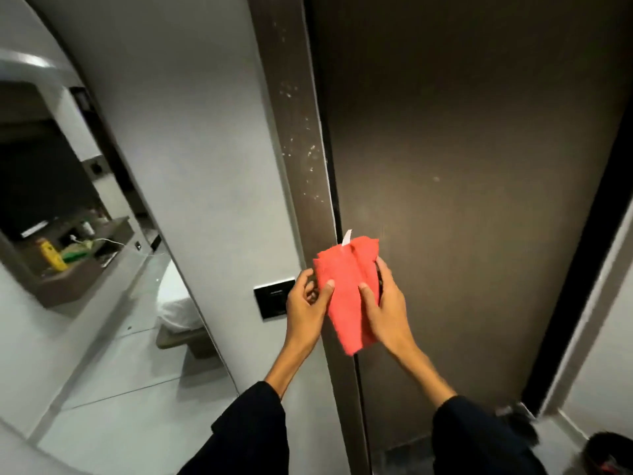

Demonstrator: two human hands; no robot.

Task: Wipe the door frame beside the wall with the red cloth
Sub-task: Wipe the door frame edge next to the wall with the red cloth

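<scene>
The red cloth [346,289] is bunched and folded, with a small white tag sticking up at its top. Both hands hold it in front of me. My left hand [306,306] pinches its left edge with the thumb on top. My right hand [387,306] grips its right side, thumb pressed on the front. The cloth hangs just in front of the dark brown door frame [298,132], a vertical strip with pale specks on it, between the white wall [191,132] and the dark door [462,166].
A black switch plate [274,298] sits on the wall left of my hands. A mirror [68,200] at far left reflects a shelf with bottles and a bed. Dark shoes [606,454] lie on the floor at bottom right.
</scene>
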